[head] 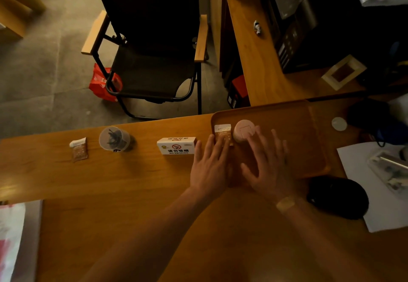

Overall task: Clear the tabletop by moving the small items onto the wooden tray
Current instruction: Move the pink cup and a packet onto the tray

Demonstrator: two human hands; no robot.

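A single head-worn wide-angle camera looks forward and steeply down over the wooden counter (pixel 132 178). Both forearms enter from the bottom edge, close to the lens. The wooden tray (pixel 309 149) sits mid-frame right; a black chair (pixel 154 61) and floor fill the upper field.

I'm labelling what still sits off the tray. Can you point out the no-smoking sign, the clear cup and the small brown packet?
no-smoking sign (pixel 176 146): head view, front face.
clear cup (pixel 114 138): head view, rim opening.
small brown packet (pixel 78 149): head view, middle.

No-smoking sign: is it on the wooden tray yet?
No, the no-smoking sign stands on the tabletop, left of the wooden tray.
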